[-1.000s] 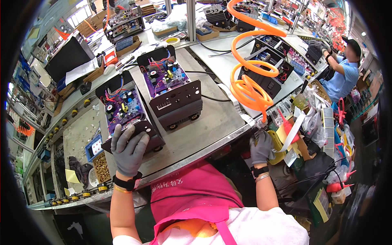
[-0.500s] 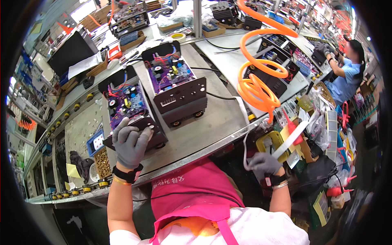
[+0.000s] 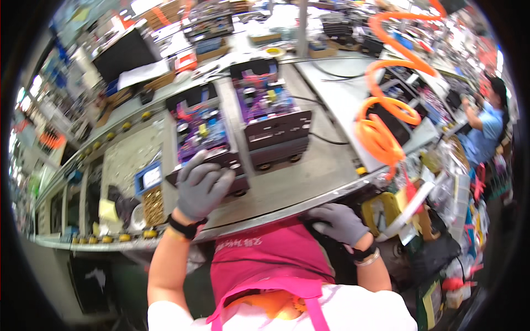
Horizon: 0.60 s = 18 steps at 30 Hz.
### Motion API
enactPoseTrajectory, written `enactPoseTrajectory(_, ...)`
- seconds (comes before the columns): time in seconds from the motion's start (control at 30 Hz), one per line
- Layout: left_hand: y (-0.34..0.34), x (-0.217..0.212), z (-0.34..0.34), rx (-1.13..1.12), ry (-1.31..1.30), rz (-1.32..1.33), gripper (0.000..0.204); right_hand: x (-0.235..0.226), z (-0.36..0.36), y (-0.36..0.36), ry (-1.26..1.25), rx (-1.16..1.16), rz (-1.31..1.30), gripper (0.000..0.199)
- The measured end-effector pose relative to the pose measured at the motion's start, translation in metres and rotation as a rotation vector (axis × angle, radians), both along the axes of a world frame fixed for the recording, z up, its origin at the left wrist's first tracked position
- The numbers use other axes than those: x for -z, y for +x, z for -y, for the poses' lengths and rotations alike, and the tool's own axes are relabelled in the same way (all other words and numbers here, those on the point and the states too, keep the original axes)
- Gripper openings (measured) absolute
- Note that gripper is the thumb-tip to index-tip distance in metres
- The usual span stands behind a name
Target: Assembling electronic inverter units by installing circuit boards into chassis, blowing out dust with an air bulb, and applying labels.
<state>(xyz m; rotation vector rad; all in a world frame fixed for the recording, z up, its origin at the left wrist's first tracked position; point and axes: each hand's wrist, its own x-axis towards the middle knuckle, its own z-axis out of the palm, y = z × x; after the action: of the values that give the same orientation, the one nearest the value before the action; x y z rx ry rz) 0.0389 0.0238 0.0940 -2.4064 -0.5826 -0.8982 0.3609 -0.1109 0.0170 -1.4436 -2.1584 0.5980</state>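
Observation:
Two open electronic units stand side by side on the bench, each with a purple circuit board, coloured wires and a black front panel. Over the near panel of the left unit (image 3: 201,129) my grey-gloved left hand (image 3: 201,187) is bent, fingers curled at its upper edge. The right unit (image 3: 279,135) stands a little farther back, untouched. At the bench's front edge, before the pink apron, my gloved right hand (image 3: 339,223) has its fingers stretched leftward and apart. No object shows in it, though the picture is somewhat blurred.
An orange coiled hose (image 3: 378,138) hangs at the right. Left of my left hand are a blue tray (image 3: 149,179) and a box of brass-coloured small parts (image 3: 153,207). A yellow bin (image 3: 381,212) and a white curved strip (image 3: 408,212) lie right. A co-worker (image 3: 486,124) sits far right.
My right hand has moved left from beside the yellow bin to the bench edge; the thin white strand near it no longer shows. The whole view has shifted. My left hand stays at the left unit.

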Motion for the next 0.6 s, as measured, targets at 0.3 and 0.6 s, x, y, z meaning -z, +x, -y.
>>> enactPoseTrajectory(0.3, -0.027, 0.008, 0.009, -0.076, 0.1, -0.006, 0.022, -0.15, 0.038, 0.069, 0.359, 0.072, -0.545, 0.014)
enactPoseTrajectory(0.6, -0.027, 0.008, 0.007, -0.094, 0.123, -0.022, 0.024, -0.043, 0.043, 0.258, 0.492, 1.125, -0.139, 0.025)
